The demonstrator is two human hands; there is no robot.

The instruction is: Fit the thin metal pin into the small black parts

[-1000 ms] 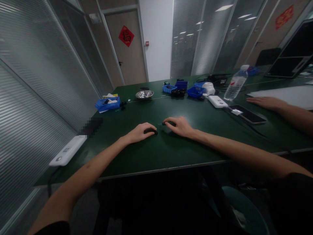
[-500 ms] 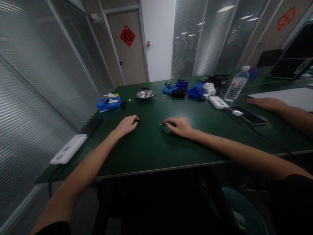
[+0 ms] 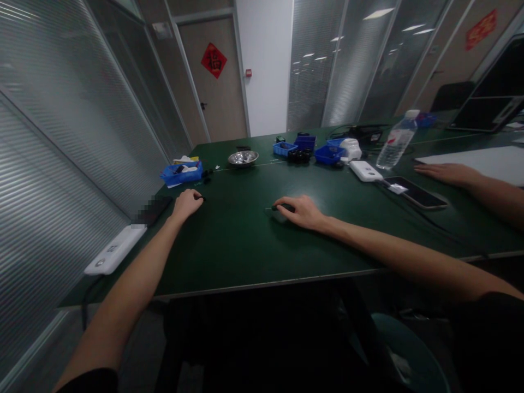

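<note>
My left hand (image 3: 186,203) is stretched out over the left part of the green table (image 3: 245,245), fingers closed on a small black part (image 3: 200,197). It lies a short way in front of a blue bin (image 3: 180,172) and a few loose black pieces (image 3: 207,175). My right hand (image 3: 300,210) rests near the table's middle, curled around a small black tool (image 3: 283,207) with a thin tip pointing left.
A white power strip (image 3: 114,250) and a dark phone (image 3: 153,210) lie at the left edge. At the back stand a metal bowl (image 3: 243,158), blue bins (image 3: 303,144), a white device (image 3: 365,171) and a water bottle (image 3: 396,141). Another person's hand (image 3: 446,172) rests right, beside a phone (image 3: 413,191).
My left hand has slid left and away from the right hand, carrying the small black part toward the blue bin. My right hand has stayed in place.
</note>
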